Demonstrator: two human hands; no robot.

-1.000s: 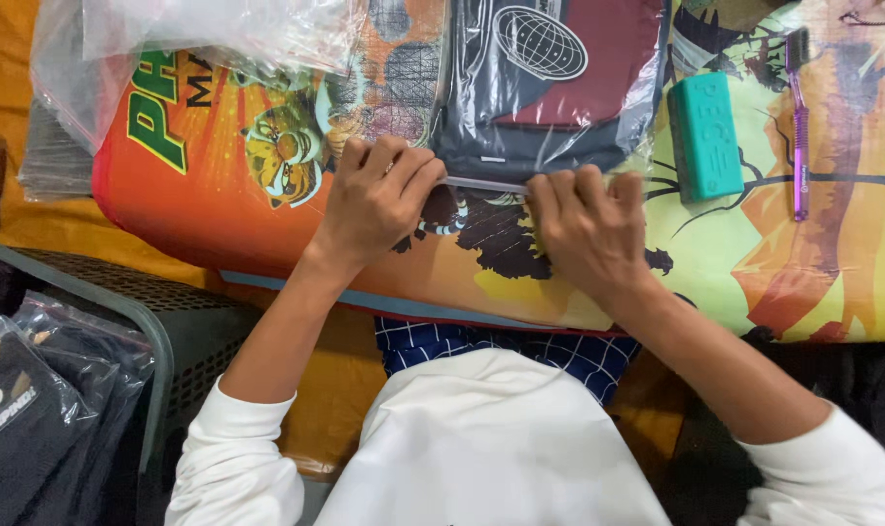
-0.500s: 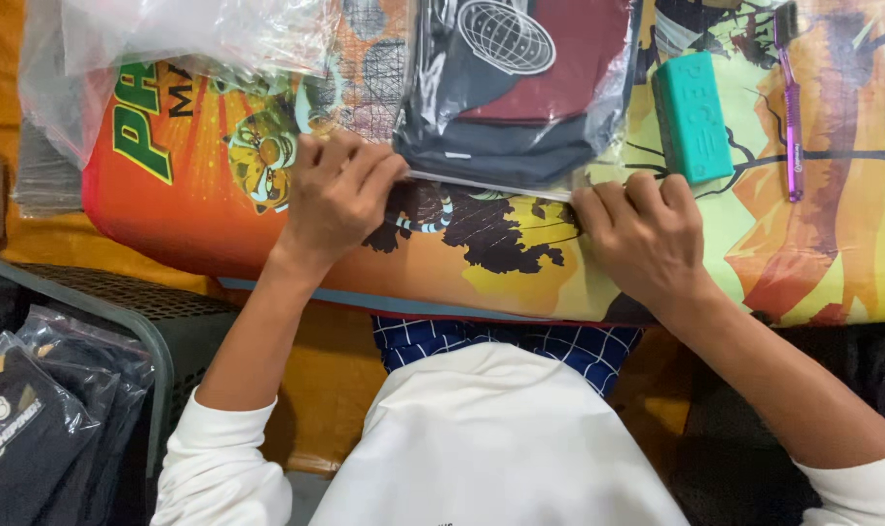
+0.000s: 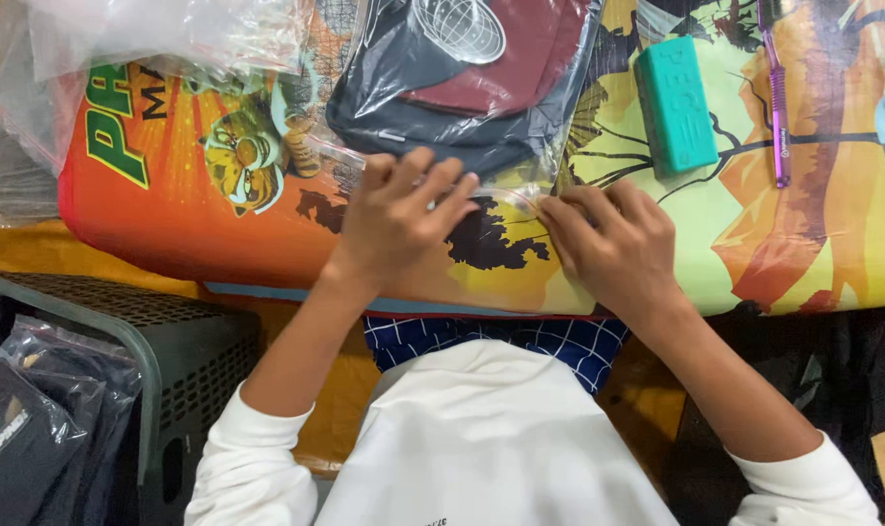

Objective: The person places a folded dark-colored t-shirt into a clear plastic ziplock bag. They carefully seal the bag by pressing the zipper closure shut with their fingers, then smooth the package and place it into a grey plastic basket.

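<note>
The left hand (image 3: 399,209) is pressing flat, fingers spread, on the near edge of the clear plastic bag (image 3: 462,88), which is holding a dark folded garment. The right hand (image 3: 613,244) is pinching the bag's flap at 3 o'clock of the left; its grip appears closed. The bag is lying on the colourful printed board (image 3: 219,195). A teal block (image 3: 674,105) is resting at 2 o'clock.

A bright cartoon-printed cover (image 3: 219,195) drapes the counter — orange at its left end, yellow-green towards the right. Below its near edge stands a dark perforated crate (image 3: 184,351) with a grey rim; orange floor (image 3: 34,248) shows beside it — the light is even.
</note>
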